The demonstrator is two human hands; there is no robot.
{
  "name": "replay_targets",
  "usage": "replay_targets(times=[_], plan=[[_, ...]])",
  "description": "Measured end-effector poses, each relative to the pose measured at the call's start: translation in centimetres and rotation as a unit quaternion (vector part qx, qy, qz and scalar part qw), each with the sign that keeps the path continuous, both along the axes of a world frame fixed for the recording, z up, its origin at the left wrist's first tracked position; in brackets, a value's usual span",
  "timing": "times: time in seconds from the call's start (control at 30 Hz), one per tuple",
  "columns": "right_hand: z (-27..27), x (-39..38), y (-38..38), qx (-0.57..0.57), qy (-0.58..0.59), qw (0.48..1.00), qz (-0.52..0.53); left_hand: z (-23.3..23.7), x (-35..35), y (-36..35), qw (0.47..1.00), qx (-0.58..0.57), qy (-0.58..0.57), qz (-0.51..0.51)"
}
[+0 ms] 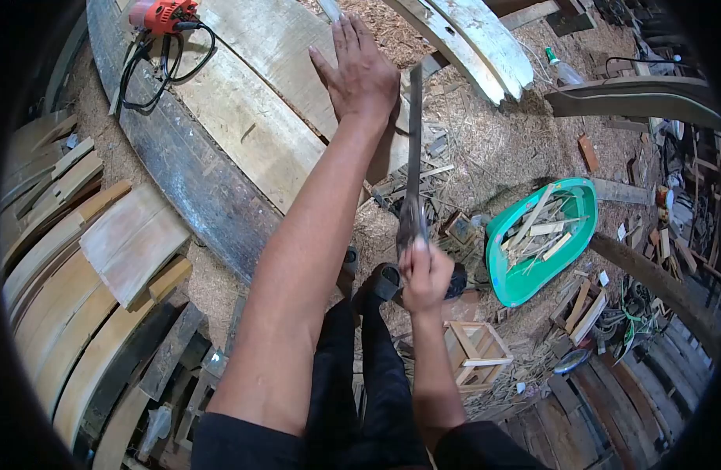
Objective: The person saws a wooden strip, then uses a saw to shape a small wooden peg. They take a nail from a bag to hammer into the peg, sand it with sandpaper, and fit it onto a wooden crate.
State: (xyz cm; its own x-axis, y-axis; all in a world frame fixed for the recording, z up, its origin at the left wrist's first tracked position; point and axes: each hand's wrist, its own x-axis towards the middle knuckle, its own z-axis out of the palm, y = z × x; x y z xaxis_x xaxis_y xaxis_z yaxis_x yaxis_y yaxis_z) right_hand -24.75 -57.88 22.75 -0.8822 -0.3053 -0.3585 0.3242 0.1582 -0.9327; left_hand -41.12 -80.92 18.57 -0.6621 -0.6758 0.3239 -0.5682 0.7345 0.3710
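My left hand lies on a wide wooden board, fingers stretched out and pressing down near its right end. In my right hand is the handle of a handsaw, fingers wrapped round it. The long, narrow saw blade points away from me, close along the right end of the board and just right of my left wrist. Beside that board lies a paler plank, with a dark gap between them. Both rest on a worn, curved bench.
An orange power tool with a black cord sits at the far left of the bench. A green tub of wood offcuts stands at right. Curved wood pieces are stacked at left. A small wooden frame sits near my right forearm; shavings cover the floor.
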Motion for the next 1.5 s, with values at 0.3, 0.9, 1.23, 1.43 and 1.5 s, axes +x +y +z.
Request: replay_targets(times=[0.3,0.9,1.23,1.43,1.5], plan=[[-0.1,0.9,0.8,-0.007,0.004,1.000,-0.024,0.0,0.8,1.1,1.000,-0.009,-0.003,0.006],[0.0,1.6,1.6,0.033,-0.034,0.999,-0.023,-0.1,0.4,-1.0,0.999,0.024,-0.028,0.035],[-0.1,1.6,0.8,0.013,-0.018,0.999,-0.033,-0.1,0.6,-1.0,0.999,0.006,-0.030,0.025],[0.3,1.9,1.1,-0.001,0.002,1.000,-0.027,-0.5,0.5,-0.9,1.000,0.007,-0.010,0.016],[-0.2,-0.2,-0.4,-0.032,-0.008,0.999,-0.042,-0.5,0.9,-1.0,1.000,0.015,-0.020,0.018]])
